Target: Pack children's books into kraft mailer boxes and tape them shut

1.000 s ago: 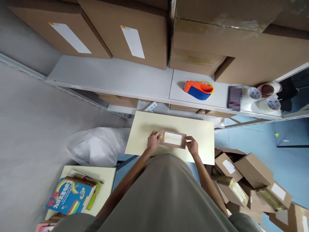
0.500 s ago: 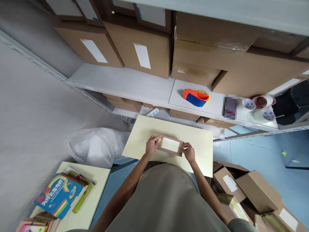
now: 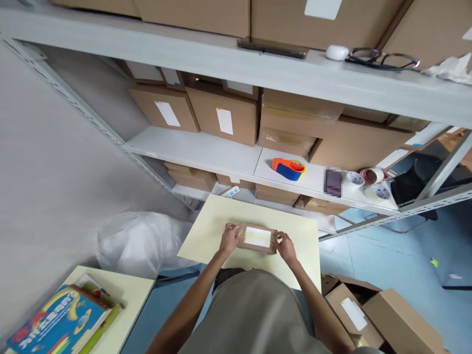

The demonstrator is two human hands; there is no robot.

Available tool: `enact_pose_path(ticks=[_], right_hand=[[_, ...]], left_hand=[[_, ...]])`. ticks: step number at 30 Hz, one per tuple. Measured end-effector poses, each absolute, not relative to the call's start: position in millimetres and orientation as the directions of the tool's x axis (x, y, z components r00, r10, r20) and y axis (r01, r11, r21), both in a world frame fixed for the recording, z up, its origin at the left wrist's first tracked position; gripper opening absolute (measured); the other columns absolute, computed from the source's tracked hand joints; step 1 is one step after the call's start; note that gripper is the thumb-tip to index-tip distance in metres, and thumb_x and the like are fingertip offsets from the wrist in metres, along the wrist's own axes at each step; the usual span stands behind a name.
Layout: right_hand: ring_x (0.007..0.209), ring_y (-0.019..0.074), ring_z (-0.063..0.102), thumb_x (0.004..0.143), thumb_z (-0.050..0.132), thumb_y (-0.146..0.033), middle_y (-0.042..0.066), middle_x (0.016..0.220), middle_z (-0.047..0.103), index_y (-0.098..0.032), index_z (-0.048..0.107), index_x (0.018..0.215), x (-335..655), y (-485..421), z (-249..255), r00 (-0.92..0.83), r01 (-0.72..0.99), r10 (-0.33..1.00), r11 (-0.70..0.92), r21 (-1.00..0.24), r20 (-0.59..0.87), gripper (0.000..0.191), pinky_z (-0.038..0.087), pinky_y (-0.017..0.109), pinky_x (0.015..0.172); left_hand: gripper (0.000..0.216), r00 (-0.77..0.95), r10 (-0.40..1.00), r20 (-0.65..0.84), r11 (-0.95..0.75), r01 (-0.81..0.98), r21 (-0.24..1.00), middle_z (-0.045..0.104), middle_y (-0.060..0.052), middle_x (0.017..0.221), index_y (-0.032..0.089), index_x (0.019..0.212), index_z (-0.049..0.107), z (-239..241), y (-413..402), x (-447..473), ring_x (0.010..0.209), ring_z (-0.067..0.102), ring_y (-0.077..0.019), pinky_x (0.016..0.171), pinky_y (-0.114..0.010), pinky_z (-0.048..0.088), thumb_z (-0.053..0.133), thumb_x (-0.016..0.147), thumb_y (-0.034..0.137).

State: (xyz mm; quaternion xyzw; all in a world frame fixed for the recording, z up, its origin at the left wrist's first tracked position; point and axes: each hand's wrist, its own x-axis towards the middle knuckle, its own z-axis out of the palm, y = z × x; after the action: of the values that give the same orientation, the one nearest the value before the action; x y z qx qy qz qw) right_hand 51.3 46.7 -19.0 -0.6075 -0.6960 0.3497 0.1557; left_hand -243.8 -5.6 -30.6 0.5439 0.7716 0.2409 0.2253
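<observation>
Around the middle of the pale yellow worktop (image 3: 302, 242), a small brown cardboard box (image 3: 257, 238) is lying flat, away from every corner. Its long side is running left to right, nearly in line with the worktop's back edge. The left hand (image 3: 229, 239) is touching its left end and the right hand (image 3: 286, 247) is touching its right end, with neither sitting nearer. All the fingers are curling; I cannot tell if they are pinching or just pressing. Past the back edge, a tape dispenser (image 3: 288, 172) is resting on a shelf (image 3: 191, 147).
</observation>
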Motion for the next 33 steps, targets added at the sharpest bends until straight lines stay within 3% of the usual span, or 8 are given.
enact_pose_path(ticks=[4,8,12,17,23,27,30,33], right_hand=[[0.081,0.0236,0.075,0.103,0.063,-0.043,0.010,0.113,0.074,-0.024,0.071,0.114,52,71,14,-0.297,0.764,0.955,0.225,-0.605,-0.020,0.023,0.060,0.035,0.077],[0.117,0.0355,0.068,0.108,0.057,-0.052,0.018,0.122,0.070,-0.019,0.068,0.127,44,136,85,-0.315,0.737,0.889,0.449,-0.505,0.331,0.039,0.058,0.047,0.102],[0.129,0.0395,0.059,0.108,0.057,-0.046,0.025,0.138,0.065,-0.014,0.058,0.141,24,212,150,-0.311,0.783,0.818,0.509,-0.358,0.484,0.046,0.049,0.054,0.113],[0.132,0.0424,0.058,0.099,0.067,-0.035,0.032,0.139,0.064,-0.008,0.054,0.137,-3,268,172,-0.322,0.860,0.861,0.440,-0.260,0.393,0.048,0.043,0.058,0.116],[0.124,0.0405,0.067,0.099,0.066,-0.029,0.033,0.126,0.073,-0.007,0.054,0.134,-9,282,160,-0.298,0.886,0.901,0.384,-0.259,0.316,0.043,0.041,0.057,0.116],[0.113,0.0407,0.074,0.101,0.068,-0.036,0.030,0.114,0.078,-0.011,0.055,0.132,-5,283,163,-0.279,0.886,0.913,0.365,-0.287,0.298,0.042,0.047,0.055,0.110],[0.104,0.0402,0.077,0.101,0.070,-0.047,0.026,0.110,0.080,-0.014,0.053,0.136,-4,266,166,-0.255,0.881,0.934,0.332,-0.337,0.252,0.051,0.055,0.049,0.097],[0.092,0.0384,0.078,0.101,0.068,-0.060,0.020,0.105,0.080,-0.016,0.052,0.139,-1,222,164,-0.318,0.806,0.916,0.397,-0.438,0.246,0.060,0.058,0.044,0.083]], left_hand=[[0.034,-0.315,0.948,0.052,0.219,0.759,0.613,0.069,-0.016,0.136,0.017,0.121,0.075,0,14,-238,0.140,0.062,-0.0321,0.123,-0.047,0.051,0.068,0.089,0.008],[0.033,-0.283,0.923,0.261,0.024,0.719,0.694,0.070,-0.014,0.139,0.021,0.128,0.075,65,55,-223,0.137,0.065,-0.0306,0.125,-0.049,0.050,0.066,0.098,0.014],[0.029,-0.191,0.869,0.457,-0.217,0.683,0.698,0.072,-0.012,0.138,0.021,0.130,0.074,141,100,-207,0.135,0.066,-0.0276,0.124,-0.048,0.051,0.064,0.103,0.017],[0.031,-0.152,0.806,0.572,-0.335,0.680,0.653,0.072,-0.012,0.137,0.022,0.129,0.076,197,127,-190,0.133,0.067,-0.0280,0.123,-0.049,0.053,0.064,0.102,0.014],[0.028,-0.146,0.801,0.580,-0.367,0.646,0.669,0.075,-0.012,0.132,0.021,0.125,0.076,197,124,-184,0.130,0.069,-0.0274,0.119,-0.047,0.055,0.064,0.101,0.013],[0.028,-0.183,0.823,0.538,-0.350,0.584,0.733,0.076,-0.011,0.132,0.021,0.126,0.074,180,115,-185,0.130,0.070,-0.0278,0.119,-0.048,0.055,0.064,0.101,0.014],[0.030,-0.249,0.847,0.469,-0.315,0.474,0.822,0.077,-0.011,0.132,0.022,0.131,0.069,165,104,-184,0.125,0.073,-0.0260,0.115,-0.046,0.058,0.065,0.102,0.017],[0.028,-0.321,0.866,0.382,-0.291,0.298,0.909,0.078,-0.012,0.125,0.021,0.131,0.066,148,83,-178,0.115,0.077,-0.0230,0.108,-0.042,0.063,0.065,0.103,0.020]])
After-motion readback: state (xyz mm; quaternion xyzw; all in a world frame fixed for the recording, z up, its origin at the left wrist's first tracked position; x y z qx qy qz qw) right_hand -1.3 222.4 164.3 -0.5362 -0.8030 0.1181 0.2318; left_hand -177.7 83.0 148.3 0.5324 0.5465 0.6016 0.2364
